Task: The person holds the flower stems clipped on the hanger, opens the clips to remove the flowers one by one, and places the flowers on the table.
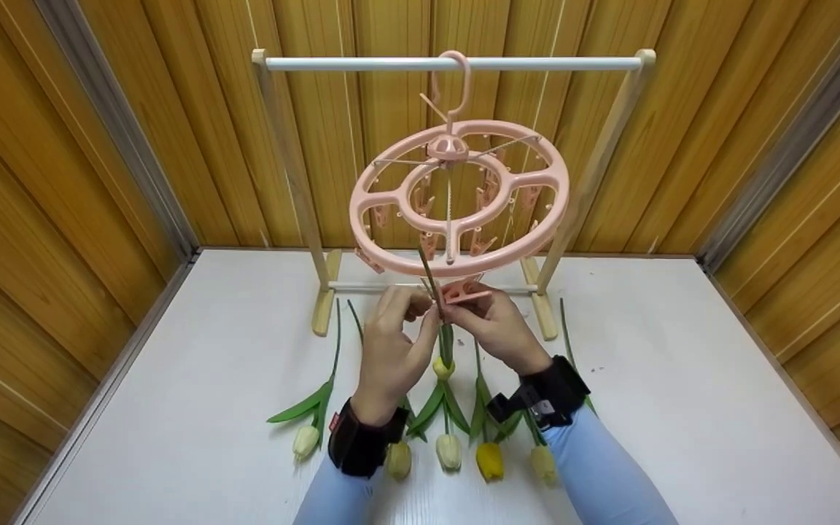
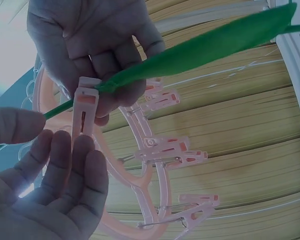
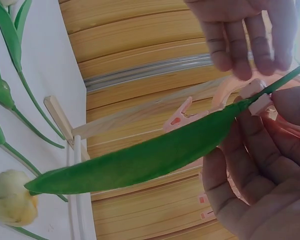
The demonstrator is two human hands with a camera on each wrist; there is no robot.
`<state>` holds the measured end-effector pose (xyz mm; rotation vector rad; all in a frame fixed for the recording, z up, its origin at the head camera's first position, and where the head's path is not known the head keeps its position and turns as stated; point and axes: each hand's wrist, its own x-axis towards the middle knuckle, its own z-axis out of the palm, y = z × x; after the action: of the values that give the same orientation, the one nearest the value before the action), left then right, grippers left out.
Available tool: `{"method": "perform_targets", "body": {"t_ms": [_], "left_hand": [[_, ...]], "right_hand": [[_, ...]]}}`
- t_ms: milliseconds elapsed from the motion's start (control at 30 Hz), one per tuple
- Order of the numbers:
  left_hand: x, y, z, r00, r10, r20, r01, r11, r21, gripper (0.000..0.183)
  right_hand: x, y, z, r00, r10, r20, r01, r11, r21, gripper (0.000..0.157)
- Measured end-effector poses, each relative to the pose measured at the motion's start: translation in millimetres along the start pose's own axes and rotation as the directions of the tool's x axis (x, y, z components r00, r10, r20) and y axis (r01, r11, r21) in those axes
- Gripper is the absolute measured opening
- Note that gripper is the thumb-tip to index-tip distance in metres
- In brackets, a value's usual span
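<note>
A tulip hangs head down below the pink round hanger (image 1: pixel 562 179), its pale yellow bloom (image 1: pixel 443 368) lowest and a long green leaf (image 3: pixel 140 160) beside it. My left hand (image 1: pixel 394 346) pinches the tulip's stem (image 2: pixel 57 110) near a pink clothespin (image 2: pixel 86 100), its other fingers close to the clip. With thumb and fingers, my right hand (image 1: pixel 496 324) grips that clothespin just under the hanger's front rim. The stem passes through the end of the clip; the right wrist view shows the clip partly hidden by fingers.
The hanger hooks over a white rod (image 1: pixel 551 64) on a wooden stand (image 1: pixel 292 175). More pink clips (image 2: pixel 165 147) dangle around it. Beneath lie several tulips on the white table (image 1: pixel 194 379), among them a white one (image 1: pixel 305 441) and a yellow one (image 1: pixel 489 461). Wood-patterned walls surround the table.
</note>
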<state>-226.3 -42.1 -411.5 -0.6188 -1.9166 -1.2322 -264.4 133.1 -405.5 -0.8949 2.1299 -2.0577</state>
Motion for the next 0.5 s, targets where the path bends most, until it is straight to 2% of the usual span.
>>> {"method": "perform_targets", "body": {"t_ms": [200,333,500], "left_hand": [[-1.3,-1.8,2.2,0.993,-0.089,0.083,0.083,0.994,0.066,0.026],[-1.9,-4.8,4.9,0.990,-0.117,0.083,0.113,0.992,0.059,0.035],[-1.5,-6.5,5.7,0.992,-0.109,0.068,0.107,0.994,0.033,0.032]], "right_hand": [[0.4,-2.9,1.4,1.000,0.007,-0.012,-0.007,1.000,0.009,0.012],[0.7,-2.5,1.9,1.000,-0.003,-0.004,0.003,1.000,0.001,0.016],[-0.2,-1.9,1.1,1.000,0.005,-0.003,-0.005,1.000,0.026,0.024]]}}
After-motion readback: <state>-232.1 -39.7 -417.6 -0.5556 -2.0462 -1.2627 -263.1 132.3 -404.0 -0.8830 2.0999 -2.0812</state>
